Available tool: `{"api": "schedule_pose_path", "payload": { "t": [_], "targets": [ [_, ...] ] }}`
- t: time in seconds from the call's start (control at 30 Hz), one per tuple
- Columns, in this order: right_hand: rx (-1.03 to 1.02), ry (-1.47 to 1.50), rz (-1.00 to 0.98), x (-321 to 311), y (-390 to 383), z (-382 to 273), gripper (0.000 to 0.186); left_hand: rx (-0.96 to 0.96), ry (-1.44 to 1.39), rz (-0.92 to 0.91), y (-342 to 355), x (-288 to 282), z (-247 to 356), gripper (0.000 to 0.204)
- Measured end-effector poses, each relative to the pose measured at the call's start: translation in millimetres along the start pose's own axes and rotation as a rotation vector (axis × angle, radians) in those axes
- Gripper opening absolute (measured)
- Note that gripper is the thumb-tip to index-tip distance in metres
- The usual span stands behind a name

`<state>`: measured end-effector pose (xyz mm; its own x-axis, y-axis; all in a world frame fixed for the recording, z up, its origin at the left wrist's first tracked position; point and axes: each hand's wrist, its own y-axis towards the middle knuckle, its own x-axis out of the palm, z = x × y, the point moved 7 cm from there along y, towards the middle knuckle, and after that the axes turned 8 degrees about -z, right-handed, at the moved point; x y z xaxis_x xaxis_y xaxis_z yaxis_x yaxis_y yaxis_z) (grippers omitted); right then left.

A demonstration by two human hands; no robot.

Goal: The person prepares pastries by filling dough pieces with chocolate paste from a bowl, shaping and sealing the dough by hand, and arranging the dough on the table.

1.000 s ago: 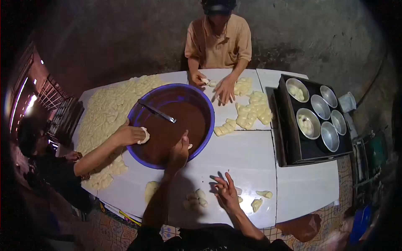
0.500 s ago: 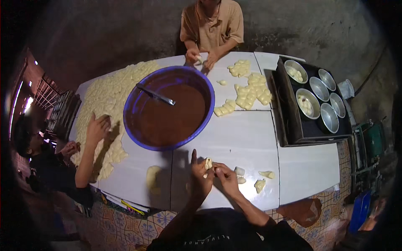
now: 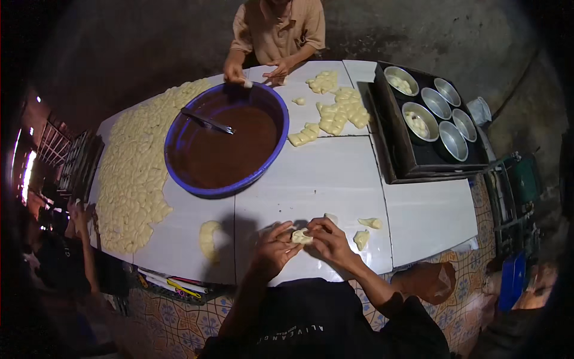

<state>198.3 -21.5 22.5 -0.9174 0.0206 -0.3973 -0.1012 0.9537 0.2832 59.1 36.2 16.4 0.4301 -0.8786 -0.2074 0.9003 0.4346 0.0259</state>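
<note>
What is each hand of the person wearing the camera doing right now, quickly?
Left hand: holding a small dough piece in its fingers.
Right hand: fingers curled in, gripping the same dough piece's edge.

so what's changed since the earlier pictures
The left hand drew back from the basin toward the body; the right hand joined it on a dough piece. A co-worker's hand at left withdrew too. The utensil stays in the basin, the pans in the tray.

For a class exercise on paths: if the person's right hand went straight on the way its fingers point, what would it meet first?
The right hand would likely meet the pale dough piece held in the left hand; it seems to touch it, though depth is unclear.
</note>
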Motion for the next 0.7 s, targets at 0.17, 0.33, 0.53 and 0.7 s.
{"api": "schedule_pose_path", "payload": {
  "t": [0.17,0.33,0.53,0.7],
  "targets": [
    [0.057,0.342,0.043,-2.0,11.2,-4.1,0.024,-0.051,-0.45,0.343,-9.2,11.6,10.8,0.036],
    [0.195,0.426,0.222,3.1,-0.8,11.5,0.013,-0.057,-0.546,0.427,-10.5,17.2,-0.5,0.018],
    [-0.035,0.046,0.077,13.6,-5.7,-18.7,0.029,-0.203,-0.152,0.49,-10.1,15.0,-2.9,0.012],
    [0.209,0.273,0.31,11.2,-11.0,-5.7,0.03,-0.172,-0.278,0.586,-14.9,25.0,-22.8,0.014]
  ]
}}
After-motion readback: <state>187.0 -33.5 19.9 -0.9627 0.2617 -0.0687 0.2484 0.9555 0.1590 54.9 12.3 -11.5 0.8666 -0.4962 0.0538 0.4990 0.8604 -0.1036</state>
